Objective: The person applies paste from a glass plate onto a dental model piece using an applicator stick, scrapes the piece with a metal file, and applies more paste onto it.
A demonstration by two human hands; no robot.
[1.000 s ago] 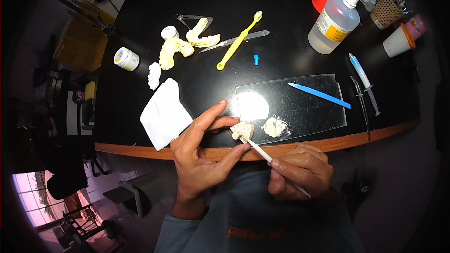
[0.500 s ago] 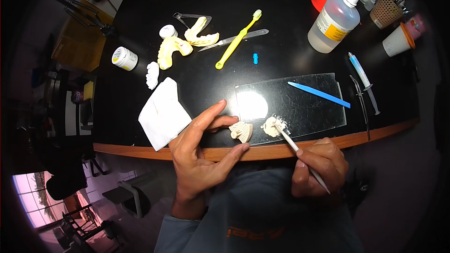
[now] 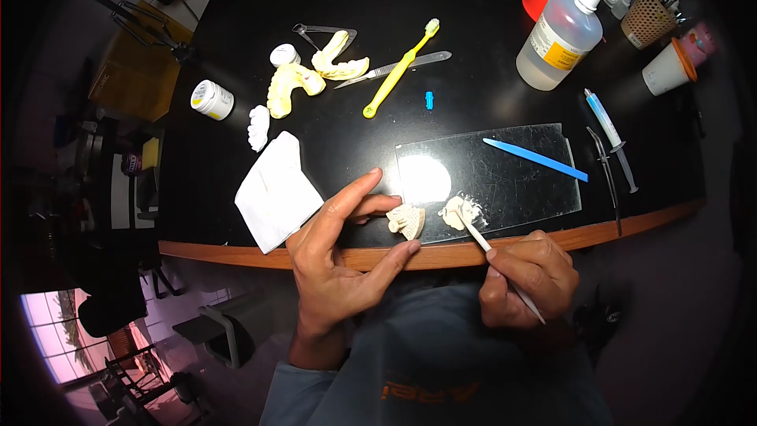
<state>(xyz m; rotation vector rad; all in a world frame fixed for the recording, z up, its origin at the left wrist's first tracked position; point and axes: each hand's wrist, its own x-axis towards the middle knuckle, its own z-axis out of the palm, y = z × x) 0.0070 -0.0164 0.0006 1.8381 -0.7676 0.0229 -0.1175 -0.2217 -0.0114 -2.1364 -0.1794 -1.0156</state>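
Between the thumb and a fingertip of my left hand (image 3: pixel 339 248) is a small cream dental model piece (image 3: pixel 408 223) with a grid-like surface and a raised knob; the index finger stretches out above it. My right hand (image 3: pixel 532 278) grips a slim white mixing spatula (image 3: pixel 479 241) like a pen. Its tip rests in a mound of cream paste (image 3: pixel 457 212) on the glass slab (image 3: pixel 505 197), just right of the model piece. Across the slab's upper right lies a blue plastic spatula (image 3: pixel 536 159).
A folded white paper (image 3: pixel 277 193) lies left. Behind are yellow dental casts (image 3: pixel 293 88), a white jar (image 3: pixel 211 100), a scalpel (image 3: pixel 394 69), a yellow toothbrush (image 3: pixel 402 67) and a large bottle (image 3: pixel 556 43). A syringe (image 3: pixel 607 126) and metal tweezers (image 3: pixel 605 173) lie right. The wooden table edge (image 3: pixel 229 255) runs in front.
My right hand has shifted slightly left, and the white spatula's tip has moved a little left within the paste. My left hand stays nearly still with the model piece.
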